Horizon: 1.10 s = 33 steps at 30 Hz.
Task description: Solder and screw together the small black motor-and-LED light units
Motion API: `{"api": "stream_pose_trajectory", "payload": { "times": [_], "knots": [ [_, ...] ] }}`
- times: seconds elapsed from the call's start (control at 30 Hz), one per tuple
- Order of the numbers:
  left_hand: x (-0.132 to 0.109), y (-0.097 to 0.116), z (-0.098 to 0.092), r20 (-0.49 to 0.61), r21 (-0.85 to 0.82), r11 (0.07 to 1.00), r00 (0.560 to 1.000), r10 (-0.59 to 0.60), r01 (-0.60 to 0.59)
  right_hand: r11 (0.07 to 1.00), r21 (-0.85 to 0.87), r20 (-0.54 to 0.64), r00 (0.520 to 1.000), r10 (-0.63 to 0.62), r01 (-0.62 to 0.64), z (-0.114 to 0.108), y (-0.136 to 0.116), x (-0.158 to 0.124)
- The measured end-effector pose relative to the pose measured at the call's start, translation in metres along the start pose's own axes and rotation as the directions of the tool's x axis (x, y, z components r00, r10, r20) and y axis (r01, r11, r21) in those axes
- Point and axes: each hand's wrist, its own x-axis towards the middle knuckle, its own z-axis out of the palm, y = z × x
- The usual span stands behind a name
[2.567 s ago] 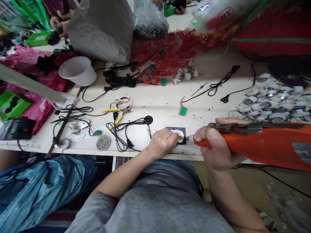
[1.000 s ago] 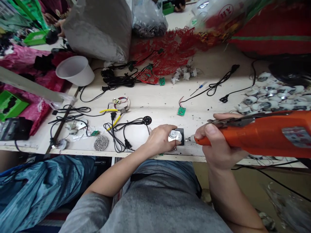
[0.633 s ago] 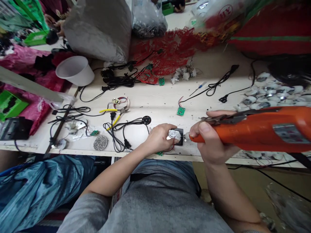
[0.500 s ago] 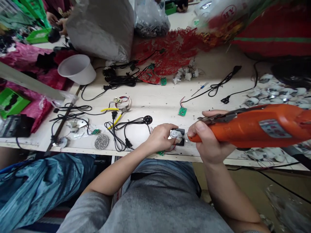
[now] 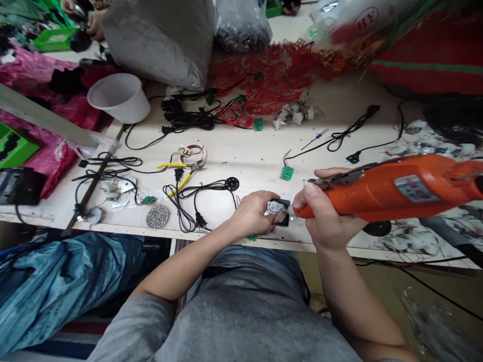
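Note:
My left hand (image 5: 253, 213) is closed on a small silver motor (image 5: 275, 206) at the front of the bench, with red wires below it. Just behind and beside the motor lies a dark block (image 5: 284, 219), partly covered by it. In my right hand (image 5: 332, 221) is an orange inline power tool, which looks like an electric screwdriver (image 5: 381, 193), with a metal lever along its upper side. Its narrow front end points left, close to the motor and apart from it. A green circuit board (image 5: 287, 173) with thin red wires lies behind my hands.
Yellow-handled pliers (image 5: 183, 176), black power cords (image 5: 188, 120) and a round speckled disc (image 5: 157, 216) lie leftward. A white bucket (image 5: 119, 98) stands farther back beside a grey bag (image 5: 158, 40). White motor parts (image 5: 411, 241) are heaped on the right. Another person's hands (image 5: 94, 22) show at top left.
The screwdriver's front end has drawn back slightly from the motor to the right. My left hand keeps its hold on the motor. The whole view has shifted a little.

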Motion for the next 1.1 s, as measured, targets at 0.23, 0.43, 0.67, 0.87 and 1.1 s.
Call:
{"api": "stream_pose_trajectory", "payload": {
  "times": [0.23,0.43,0.67,0.87,1.1],
  "knots": [
    [0.000,-0.003,0.003,-0.011,0.043,0.999,1.000,0.025,-0.024,0.996,-0.053,0.047,0.996,0.073,-0.070,0.006,0.007,0.007],
    [-0.001,-0.006,0.007,-0.020,0.041,0.998,0.999,0.049,-0.048,0.993,-0.084,0.073,0.994,0.087,-0.081,0.009,0.009,0.009],
    [-0.001,-0.007,0.006,-0.032,0.028,0.998,0.998,0.052,-0.051,0.994,-0.086,0.105,0.992,0.071,-0.062,0.006,0.012,0.006],
    [0.000,-0.004,0.003,-0.030,0.010,0.999,0.998,0.050,-0.049,0.994,0.087,0.231,0.972,0.048,-0.070,0.000,0.010,0.012],
    [0.000,-0.004,0.003,-0.012,0.015,0.999,0.999,0.044,-0.044,0.922,0.269,0.372,0.913,0.168,-0.279,-0.003,-0.006,0.024]
  ]
}}
